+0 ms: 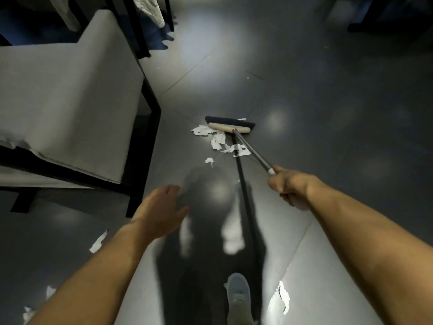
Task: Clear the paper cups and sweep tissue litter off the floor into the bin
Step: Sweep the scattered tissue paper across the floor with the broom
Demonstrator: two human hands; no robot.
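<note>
Grey shoe nearest; tissue scrap beside it, below right hand. Right hand clamped round broom handle, broom head well ahead, touching tissue pile. Left hand free, fingers spread, scraps behind it. No cups or bin visible; sweeping seems barely begun.

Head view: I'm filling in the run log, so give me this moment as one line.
right hand grips broom handle | left hand open, free | broom head on floor beside tissue scraps | stray scrap right of shoe

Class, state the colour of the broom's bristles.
The bristles are dark navy, best seen in the head view.
</note>
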